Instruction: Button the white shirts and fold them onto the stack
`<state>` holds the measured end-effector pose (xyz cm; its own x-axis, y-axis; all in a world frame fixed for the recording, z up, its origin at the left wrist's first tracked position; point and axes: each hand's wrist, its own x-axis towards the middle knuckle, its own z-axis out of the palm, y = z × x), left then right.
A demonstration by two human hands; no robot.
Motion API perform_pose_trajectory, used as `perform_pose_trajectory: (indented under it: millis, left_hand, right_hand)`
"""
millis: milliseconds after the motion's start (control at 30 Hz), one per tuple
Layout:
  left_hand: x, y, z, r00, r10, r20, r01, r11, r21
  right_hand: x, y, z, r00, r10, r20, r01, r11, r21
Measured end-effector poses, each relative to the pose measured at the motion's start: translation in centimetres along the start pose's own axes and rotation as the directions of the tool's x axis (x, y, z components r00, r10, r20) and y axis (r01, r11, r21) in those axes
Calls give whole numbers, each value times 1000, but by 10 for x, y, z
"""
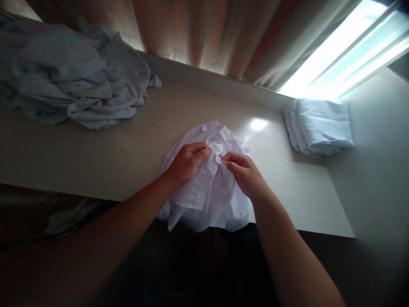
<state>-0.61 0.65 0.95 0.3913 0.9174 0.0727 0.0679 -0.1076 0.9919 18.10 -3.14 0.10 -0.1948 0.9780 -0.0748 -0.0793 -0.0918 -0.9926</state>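
A crumpled white shirt-like garment (207, 192) lies at the front edge of the pale wooden surface, its lower part hanging over that edge. My left hand (189, 160) pinches a fold of it near the top between thumb and fingers. Close by on the right, my right hand (241, 168) grips another bit of the same cloth, fingers curled. A stitched strip of fabric runs down between the two hands. What lies under the fingertips is hidden.
A loose heap of white cloth (73, 76) sits at the back left. Folded white cloths (322, 125) are stacked at the right, against the wall (380, 149). Curtains (204, 34) hang behind the pale tabletop (134, 157), beside a bright window (338, 55).
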Motion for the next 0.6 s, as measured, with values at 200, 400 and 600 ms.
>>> perform_pose_trajectory:
  millis: [200,400,600]
  left_hand:
    - [8,-4,-23,998,60,8,-60,969,238]
    - [19,-26,-68,978,-142,-155,210,659,722]
    - [18,-35,-89,846,-531,-42,355,503,788]
  right_hand:
    - [3,2,-8,978,44,-203,-34,998,52]
    - [9,3,-18,905,80,-419,1,982,191]
    - [17,13,-25,833,49,-551,77,976,204]
